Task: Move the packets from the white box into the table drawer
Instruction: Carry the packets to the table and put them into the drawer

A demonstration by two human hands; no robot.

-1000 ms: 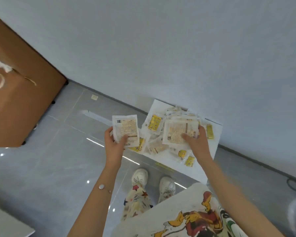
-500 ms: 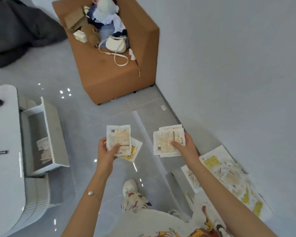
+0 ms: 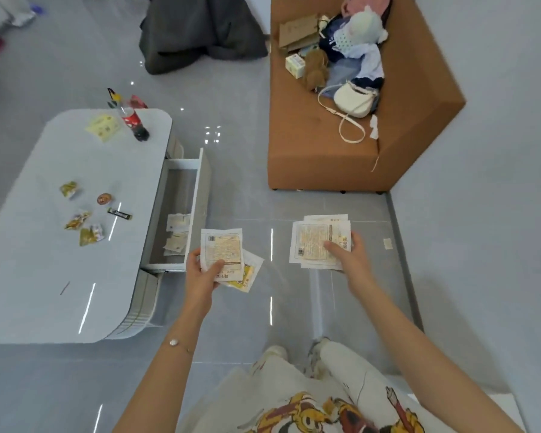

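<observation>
Two small stacks of packets are in your hands, held above the grey floor. Your left hand (image 3: 202,275) grips the left stack (image 3: 221,248), a white packet with a yellow one fanned out beneath it, thumb curled over the front, just beside the open drawer (image 3: 197,189) of the white bench (image 3: 44,245). Your right hand (image 3: 345,257) pinches the thicker right stack (image 3: 316,242), thumb on top, well apart from the drawer. What look like more packets (image 3: 177,232) lie inside the drawer.
</observation>
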